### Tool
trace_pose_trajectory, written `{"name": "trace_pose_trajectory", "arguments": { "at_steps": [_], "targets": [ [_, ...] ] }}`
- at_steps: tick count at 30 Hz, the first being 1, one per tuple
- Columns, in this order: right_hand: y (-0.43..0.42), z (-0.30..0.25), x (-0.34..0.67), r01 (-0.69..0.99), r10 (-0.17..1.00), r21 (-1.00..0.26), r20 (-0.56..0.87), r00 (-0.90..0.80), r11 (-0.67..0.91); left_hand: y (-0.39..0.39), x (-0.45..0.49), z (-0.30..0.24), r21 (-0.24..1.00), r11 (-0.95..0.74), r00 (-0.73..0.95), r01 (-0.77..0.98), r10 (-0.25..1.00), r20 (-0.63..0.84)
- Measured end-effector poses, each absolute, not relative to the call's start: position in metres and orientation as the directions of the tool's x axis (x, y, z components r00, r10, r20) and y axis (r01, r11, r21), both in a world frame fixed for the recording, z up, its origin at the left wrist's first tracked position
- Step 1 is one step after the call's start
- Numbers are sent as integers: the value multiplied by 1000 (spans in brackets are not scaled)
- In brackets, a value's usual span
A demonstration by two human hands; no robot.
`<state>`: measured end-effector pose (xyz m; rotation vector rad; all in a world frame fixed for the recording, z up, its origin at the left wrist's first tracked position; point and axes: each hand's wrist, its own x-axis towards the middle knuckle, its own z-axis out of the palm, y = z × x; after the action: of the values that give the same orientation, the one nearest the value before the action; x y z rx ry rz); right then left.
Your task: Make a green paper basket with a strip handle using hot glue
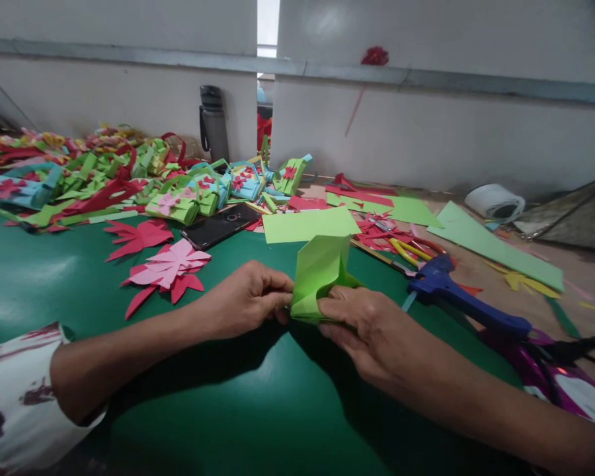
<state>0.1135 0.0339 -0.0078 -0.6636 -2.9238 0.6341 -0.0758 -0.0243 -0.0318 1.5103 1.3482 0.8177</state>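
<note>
A green folded paper (322, 264) is held up just above the table (203, 410), between the person's two hands. The left hand (255, 297) pinches its lower left corner between thumb and fingertips. The right hand (364, 317) grips the other side, thumb over the paper and fingers beneath, while a flap stands upright between them. This looks like a folding or edge-joining step, and the next move seems to call for lining up the edges and pressing that corner flat without crushing the raised flap. Whether there is glue at the corner cannot be told.

Just beyond the folded paper lies a flat light green sheet (310, 226), with a phone (221, 225) to its left. Paper flowers (176, 261) lie near the left forearm, a blue glue gun (469, 301) beyond the right. Farther back, small paper bags (183, 205) are heaped before a grey bottle (214, 129).
</note>
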Motion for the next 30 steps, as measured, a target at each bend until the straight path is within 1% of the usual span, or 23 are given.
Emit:
{"name": "trace_pose_trajectory", "arguments": {
  "at_steps": [4, 7, 10, 16, 19, 21, 24, 26, 28, 30],
  "targets": [
    [33, -8, 112, 429, 454, -416, -43, -890, 802, -26, -75, -30, 924, 0, 191, 383, 979, -79],
    [30, -7, 112, 454, 489, -425, -30, -872, 783, -27, -73, -28, 919, -12, 179, 393, 982, -64],
    [29, -7, 111, 455, 499, -422, -8, -867, 784, -29, -72, -28, 924, -13, 166, 383, 985, -55],
    [28, -14, 111, 412, 461, -416, 20, -887, 810, -27, -69, -28, 967, -131, 191, 220, 978, 90],
    [27, -18, 108, 411, 460, -428, 13, -888, 805, -27, -65, -28, 970, -169, 180, 175, 974, 138],
    [24, -19, 105, 416, 463, -424, 10, -886, 805, -27, -63, -30, 971, -169, 165, 170, 976, 141],
    [20, -11, 106, 433, 482, -417, 17, -876, 799, -26, -65, -33, 984, -123, 112, 131, 988, 108],
    [18, 1, 112, 407, 489, -442, 83, -869, 799, -24, -68, -37, 997, -69, 101, 33, 993, 66],
    [21, 16, 122, 339, 493, -477, 245, -835, 811, -22, -71, -39, 995, -3, 120, -95, 993, 14],
    [29, 27, 133, 323, 543, -499, 394, -742, 804, -21, -72, -41, 976, 76, 143, -206, 989, -46]
  ]
}}
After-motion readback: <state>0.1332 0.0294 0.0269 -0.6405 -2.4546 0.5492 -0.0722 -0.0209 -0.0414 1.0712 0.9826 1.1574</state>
